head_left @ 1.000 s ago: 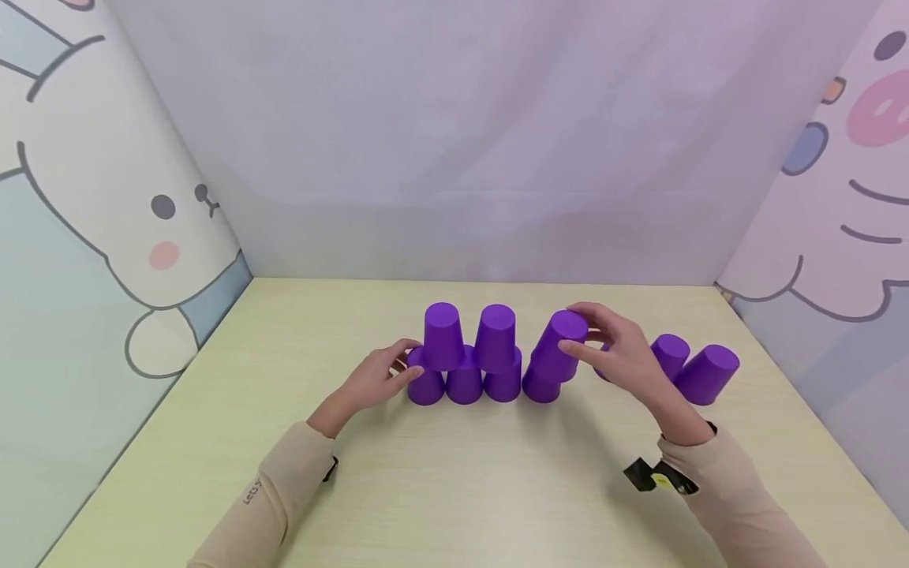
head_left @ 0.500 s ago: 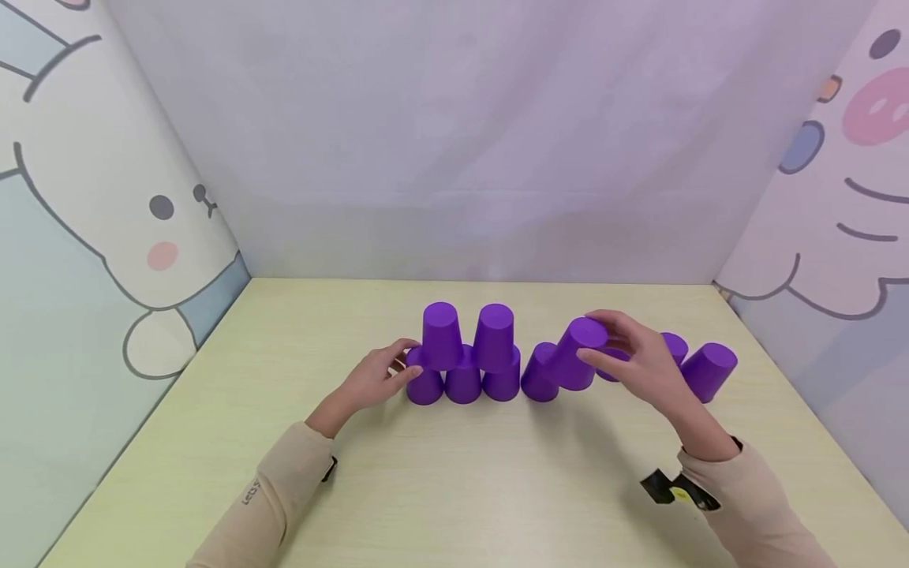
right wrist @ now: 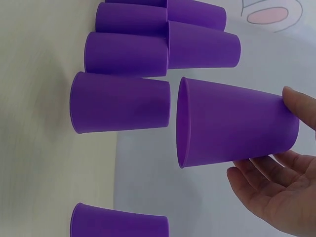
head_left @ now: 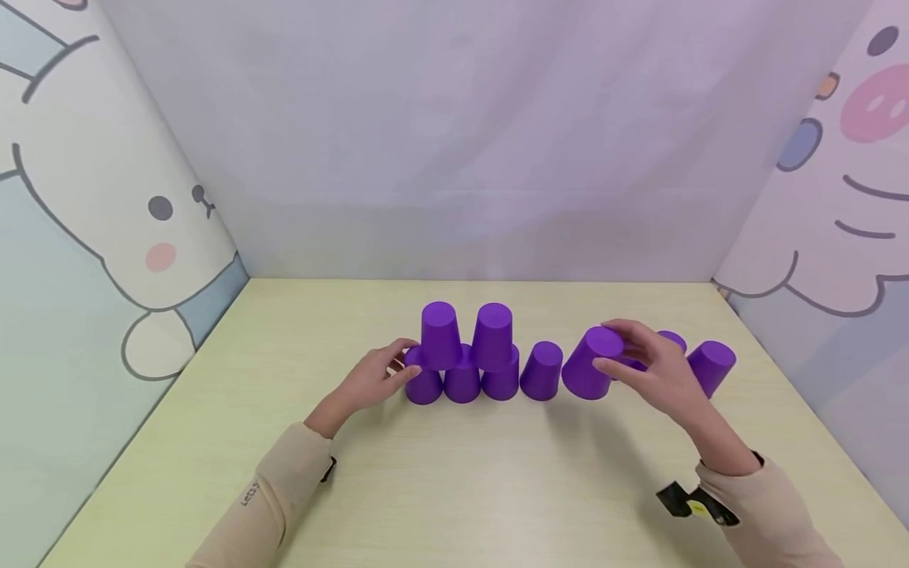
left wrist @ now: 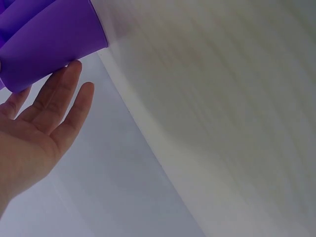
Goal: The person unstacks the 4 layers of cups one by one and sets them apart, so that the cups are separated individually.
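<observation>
Upside-down purple cups stand in a row on the table. My left hand (head_left: 372, 379) is at the leftmost bottom cup (head_left: 424, 386), thumb in front and mostly straight fingers along its side. Two upper cups, one left (head_left: 440, 338) and one right (head_left: 493, 339), bridge the three left cups of the row. The row's rightmost cup (head_left: 542, 372) has nothing on top. Right of it, my right hand (head_left: 656, 375) grips another purple cup (right wrist: 232, 123) near its base between thumb and fingers, mouth down and slightly tilted. In the right wrist view its rim is beside the rightmost cup's base.
More purple cups stand at the right, one in plain sight (head_left: 712, 364) and others partly hidden behind my right hand. A pale wooden table (head_left: 454, 481) lies under everything. Behind it hangs a light cloth backdrop (head_left: 454, 158), with cartoon-printed panels (head_left: 78, 197) at the sides.
My right hand has moved right and down with its cup, from over the row's rightmost cup to beside it. The left hand and the stacked cups stay put.
</observation>
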`<move>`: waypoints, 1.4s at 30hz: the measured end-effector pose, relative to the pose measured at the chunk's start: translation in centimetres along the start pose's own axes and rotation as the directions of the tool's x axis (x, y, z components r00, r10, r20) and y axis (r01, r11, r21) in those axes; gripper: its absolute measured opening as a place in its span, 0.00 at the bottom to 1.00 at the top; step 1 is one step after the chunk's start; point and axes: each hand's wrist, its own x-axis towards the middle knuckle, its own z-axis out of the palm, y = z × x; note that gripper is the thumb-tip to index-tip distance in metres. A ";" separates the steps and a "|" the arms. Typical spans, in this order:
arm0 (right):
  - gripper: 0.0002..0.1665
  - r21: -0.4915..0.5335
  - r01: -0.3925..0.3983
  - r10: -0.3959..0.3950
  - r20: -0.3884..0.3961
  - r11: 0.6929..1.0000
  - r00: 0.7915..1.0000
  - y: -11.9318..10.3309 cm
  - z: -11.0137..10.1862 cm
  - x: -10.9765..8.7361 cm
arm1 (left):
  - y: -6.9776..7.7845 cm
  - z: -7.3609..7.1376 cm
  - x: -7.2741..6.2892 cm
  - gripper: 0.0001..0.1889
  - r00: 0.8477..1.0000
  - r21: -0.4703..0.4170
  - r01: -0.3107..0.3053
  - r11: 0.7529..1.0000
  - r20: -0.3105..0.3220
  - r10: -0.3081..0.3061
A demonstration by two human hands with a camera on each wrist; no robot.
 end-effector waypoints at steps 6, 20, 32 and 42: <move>0.29 -0.014 0.002 -0.002 -0.018 1.000 1.000 0.7 -0.3 -0.6 | 0.0 0.0 0.0 0.19 1.000 0.000 0.000 1.000 0.001 0.000; 0.29 -0.060 -0.098 0.097 -0.017 0.993 0.995 2.1 -0.5 -1.8 | 0.2 0.0 -0.1 0.19 1.000 -0.003 0.011 1.000 0.004 -0.011; 0.30 -0.063 -0.148 0.148 -0.003 0.987 0.989 4.5 -0.9 -2.5 | 0.3 0.0 -0.1 0.20 1.000 -0.003 0.019 1.000 0.006 -0.019; 0.31 -0.090 -0.176 0.180 0.033 0.980 0.983 5.6 -1.3 -2.6 | 0.4 -0.1 0.0 0.19 1.000 -0.001 0.009 1.000 0.005 -0.009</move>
